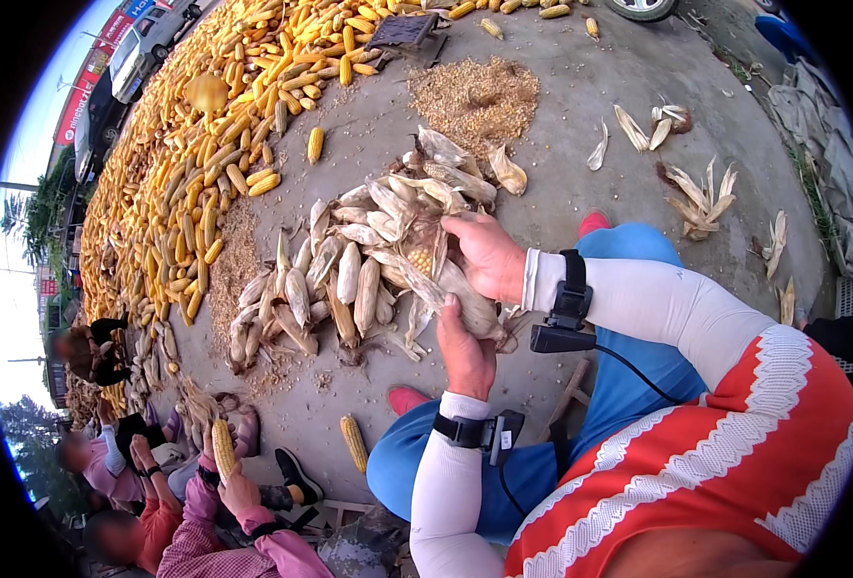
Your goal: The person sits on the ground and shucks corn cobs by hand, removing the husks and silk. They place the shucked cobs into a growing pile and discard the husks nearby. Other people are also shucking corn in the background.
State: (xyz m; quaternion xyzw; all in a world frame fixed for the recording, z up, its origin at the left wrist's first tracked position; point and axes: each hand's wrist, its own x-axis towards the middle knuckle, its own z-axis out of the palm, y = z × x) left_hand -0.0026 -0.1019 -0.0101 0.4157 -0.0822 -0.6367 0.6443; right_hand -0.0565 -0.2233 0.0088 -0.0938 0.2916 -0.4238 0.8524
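A partly husked ear of corn [467,292] is held between both of my hands, its dry pale husk still around most of it. Yellow kernels show at its far end, where brown silk and husk leaves spread apart. My right hand [489,254] grips the ear from one side, thumb on the parted husk, its other fingers partly hidden. From the other side my left hand [467,354] holds it, with the thumb laid along the husk. Just beyond the hands lies a heap of unhusked ears of corn [357,274] on the concrete.
A large pile of husked yellow corn [173,195] stretches away ahead. Loose kernels [477,97] lie scattered near a small stool [404,32]. Husks [701,199] are strewn to my right. To my left, a co-worker in pink holds a bare cob [222,448]; others sit beyond.
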